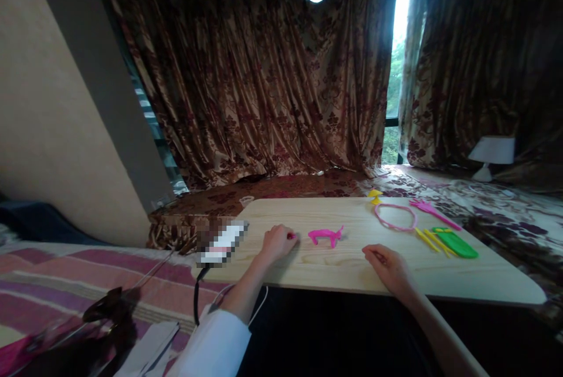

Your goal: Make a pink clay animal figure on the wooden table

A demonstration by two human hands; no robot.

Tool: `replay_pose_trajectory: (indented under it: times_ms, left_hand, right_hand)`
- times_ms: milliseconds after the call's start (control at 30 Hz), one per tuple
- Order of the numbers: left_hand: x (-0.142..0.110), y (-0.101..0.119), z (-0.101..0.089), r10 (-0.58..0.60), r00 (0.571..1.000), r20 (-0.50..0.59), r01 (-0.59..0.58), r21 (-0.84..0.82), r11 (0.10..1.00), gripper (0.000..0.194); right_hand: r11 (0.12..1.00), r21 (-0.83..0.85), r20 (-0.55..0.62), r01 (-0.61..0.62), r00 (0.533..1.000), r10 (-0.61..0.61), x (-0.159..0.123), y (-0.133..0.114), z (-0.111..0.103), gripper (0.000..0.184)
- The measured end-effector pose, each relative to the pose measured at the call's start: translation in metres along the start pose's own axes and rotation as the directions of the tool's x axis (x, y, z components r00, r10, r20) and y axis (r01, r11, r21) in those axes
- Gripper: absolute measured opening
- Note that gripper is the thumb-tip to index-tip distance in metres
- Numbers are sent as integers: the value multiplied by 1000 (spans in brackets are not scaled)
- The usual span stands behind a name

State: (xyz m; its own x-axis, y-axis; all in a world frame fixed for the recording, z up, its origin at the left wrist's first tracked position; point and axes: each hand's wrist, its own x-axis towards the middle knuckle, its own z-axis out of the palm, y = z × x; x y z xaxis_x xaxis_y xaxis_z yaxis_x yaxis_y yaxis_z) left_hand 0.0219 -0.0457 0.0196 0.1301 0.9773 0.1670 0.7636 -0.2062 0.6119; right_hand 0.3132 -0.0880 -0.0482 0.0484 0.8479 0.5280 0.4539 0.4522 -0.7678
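My left hand (278,241) is above the left part of the pale wooden table (343,271), its fingers closed in a pinch. A small pink lump (291,236) shows at its fingertips and looks like modelling clay. Just to the right lies a pink animal figure (324,235) with a long body, short legs and pointed bits at its right end; neither hand touches it. Farther right, near the table's front edge, my right hand (389,268) has its fingers curled together. Whatever it may hold is hidden.
Toward the table's right are a pink ring (396,226), a yellow piece (375,195), a pink hand-shaped stick (435,214), yellow sticks (433,241) and a green flat piece (460,245). A blurred-out phone-like device (222,243) with a cable is at the left edge. A lamp (491,151) stands behind.
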Motion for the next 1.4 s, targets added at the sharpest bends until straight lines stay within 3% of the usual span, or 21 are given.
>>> replay_pose_trajectory:
  times_ms: [100, 233, 400, 567, 900, 1100, 1233, 1400]
  left_hand:
    - [-37, 19, 16, 42, 999, 3, -40, -239, 970, 29]
    - [-84, 51, 47, 77, 993, 90, -14, -554, 833, 29]
    - [-95, 71, 60, 63, 988, 144, 70, -766, 639, 29]
    - [-93, 71, 58, 49, 983, 178, 121, -819, 561, 23]
    - [-98, 71, 60, 25, 982, 187, 144, -828, 543, 26]
    - [-104, 63, 62, -8, 984, 175, 154, -841, 519, 27]
    - [-107, 63, 62, -5, 983, 183, 164, -868, 468, 33]
    - [-111, 66, 63, 4, 980, 198, 177, -885, 430, 35]
  right_hand:
    - [998, 62, -2, 9, 1000, -9, -14, -19, 8, 23]
    - [986, 147, 77, 78, 993, -90, -37, -54, 22, 37]
    - [975, 173, 145, 138, 976, -164, -45, -81, 19, 31]
    - [974, 164, 156, 157, 971, -183, -46, -85, 16, 28]
    - [970, 115, 145, 212, 963, -228, -48, -88, 17, 15]
    - [973, 114, 169, 202, 961, -220, -54, -85, 25, 15]
    - [964, 161, 172, 212, 956, -239, -55, -90, 25, 28]
    - [967, 177, 169, 186, 962, -216, -55, -99, 20, 13]
